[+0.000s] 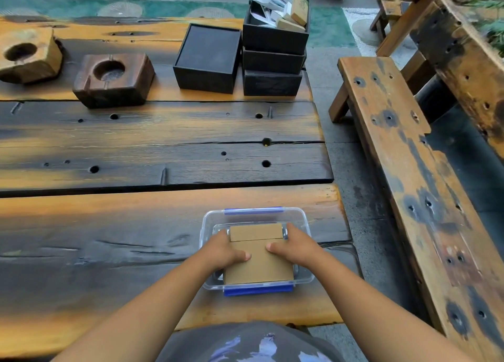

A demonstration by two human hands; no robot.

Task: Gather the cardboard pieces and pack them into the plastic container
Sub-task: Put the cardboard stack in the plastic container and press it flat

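A clear plastic container (305,219) with blue clips stands near the table's front right edge. Inside it lies a stack of brown cardboard pieces (259,266), the top one large, with a smaller piece (255,232) showing at the far end. My left hand (226,251) grips the stack's left side and my right hand (293,245) grips its right side, thumbs resting on top. Both hands hold the stack within the container's walls.
On the wooden plank table (136,148), an open black box (207,58) and a stack of black boxes (274,58) filled with papers stand at the back right. Two wooden blocks with round holes (113,79) sit at the back left. A wooden bench (409,184) runs along the right.
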